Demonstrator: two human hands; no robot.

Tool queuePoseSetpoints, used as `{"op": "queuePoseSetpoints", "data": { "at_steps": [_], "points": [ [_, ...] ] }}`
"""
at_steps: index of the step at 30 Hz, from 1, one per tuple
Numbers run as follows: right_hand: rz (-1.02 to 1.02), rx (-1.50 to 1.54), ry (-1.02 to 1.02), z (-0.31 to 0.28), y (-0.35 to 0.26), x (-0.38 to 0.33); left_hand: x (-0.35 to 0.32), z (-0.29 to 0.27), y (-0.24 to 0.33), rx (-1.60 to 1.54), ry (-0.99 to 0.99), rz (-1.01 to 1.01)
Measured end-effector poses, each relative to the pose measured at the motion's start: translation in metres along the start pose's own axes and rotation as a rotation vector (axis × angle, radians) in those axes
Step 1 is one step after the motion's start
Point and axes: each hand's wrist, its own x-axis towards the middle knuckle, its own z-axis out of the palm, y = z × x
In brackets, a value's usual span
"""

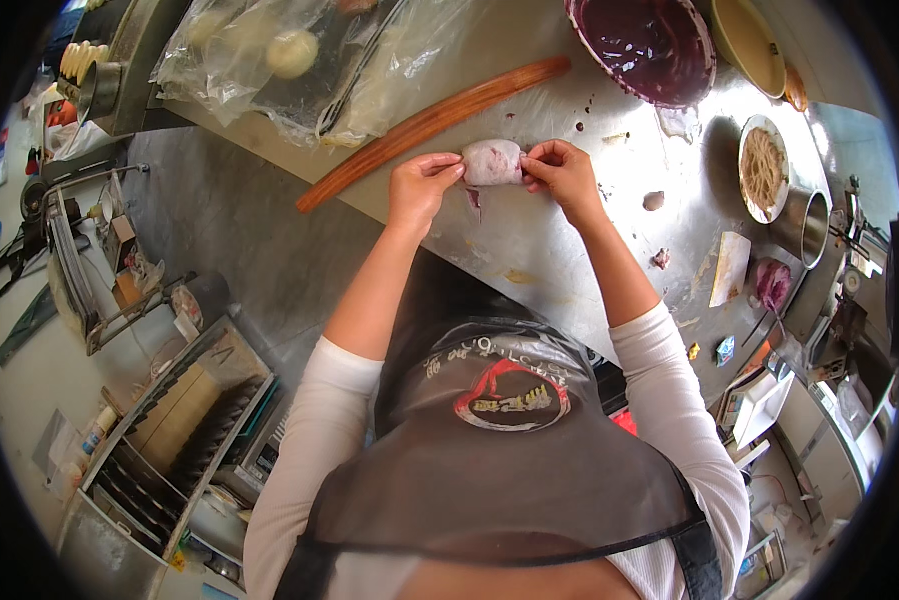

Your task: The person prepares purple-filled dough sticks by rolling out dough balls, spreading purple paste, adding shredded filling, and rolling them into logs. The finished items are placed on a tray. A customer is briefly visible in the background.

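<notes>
A small roll of white dough [491, 163] with purple filling showing through it hangs over the metal worktable [529, 245]. My left hand [424, 183] pinches its left end between thumb and fingers. At the right end, my right hand [563, 175] grips it with curled fingers. A dark purple bit dangles below the roll on the left side. Just beyond my hands lies a long wooden rolling pin [434, 128], slanting from lower left to upper right. A bowl of purple filling [653, 70] stands at the far right of the roll.
Clear plastic sheeting [239, 75] covers pale dough balls [292, 54] at the far left. A beige bowl [747, 45], a plate of brown paste [766, 168], a metal pot [801, 228] and a flat scraper [730, 268] are at right. Purple scraps dot the table.
</notes>
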Motion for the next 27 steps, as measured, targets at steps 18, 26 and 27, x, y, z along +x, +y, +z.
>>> {"op": "queuePoseSetpoints", "data": {
  "at_steps": [18, 26, 27],
  "points": [
    [0.147, 1.060, -0.548, 0.021, -0.094, 0.003, 0.043, 0.011, 0.171, -0.322, -0.640, -0.235],
    [-0.067, 0.696, 0.176, 0.030, -0.117, 0.002, 0.258, 0.021, 0.285, -0.036, -0.400, -0.069],
    [-0.099, 0.661, 0.171, 0.033, -0.111, -0.001, 0.292, 0.033, 0.299, 0.049, -0.366, 0.031]
  ]
}}
